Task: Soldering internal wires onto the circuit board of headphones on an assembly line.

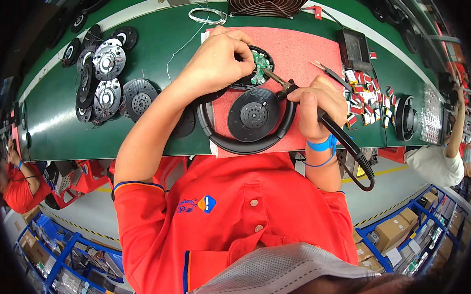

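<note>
My right hand (320, 104) is wrapped around the black handle of a soldering iron (341, 135), whose metal tip points left at a green circuit board (261, 64). The board sits in an open black ear cup of a pair of headphones. My left hand (221, 61) reaches over that cup with fingers pinched together at the board's left side; whatever they hold is hidden. Closer to me, a round black speaker plate (253, 114) lies within the curve of the headband (246, 145). All of this rests on a pink foam mat (299, 47).
Round speaker parts (108, 60) are heaped at the left. Tweezers (329, 75) lie on the mat's right side, near a black tray (355, 50) and many small red-and-white battery packs (367, 96). A fan (271, 1) and coiled thin wire (207, 16) are at the back.
</note>
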The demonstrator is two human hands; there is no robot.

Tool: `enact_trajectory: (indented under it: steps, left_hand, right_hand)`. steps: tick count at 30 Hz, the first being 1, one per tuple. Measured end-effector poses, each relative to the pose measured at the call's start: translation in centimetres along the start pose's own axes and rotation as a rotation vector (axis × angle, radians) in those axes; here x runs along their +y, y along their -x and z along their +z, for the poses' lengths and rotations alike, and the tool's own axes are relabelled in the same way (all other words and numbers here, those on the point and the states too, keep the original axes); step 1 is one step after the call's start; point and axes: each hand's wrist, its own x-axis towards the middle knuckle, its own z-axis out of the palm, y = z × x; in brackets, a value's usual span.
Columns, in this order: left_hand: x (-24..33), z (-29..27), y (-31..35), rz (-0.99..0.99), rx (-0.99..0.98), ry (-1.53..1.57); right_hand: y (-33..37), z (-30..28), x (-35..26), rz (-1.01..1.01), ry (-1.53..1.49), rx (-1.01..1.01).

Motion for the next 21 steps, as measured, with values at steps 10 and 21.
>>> enact_trajectory:
  steps: [10, 21]
  left_hand:
    - [0.45, 0.15, 0.01, -0.049, 0.007, -0.012]
    - [0.79, 0.11, 0.18, 0.012, 0.029, -0.054]
  right_hand:
    - [-0.01, -0.09, 0.01, 0.005, 0.018, -0.017]
    - [0.05, -0.36, 0.09, 0.008, 0.010, -0.015]
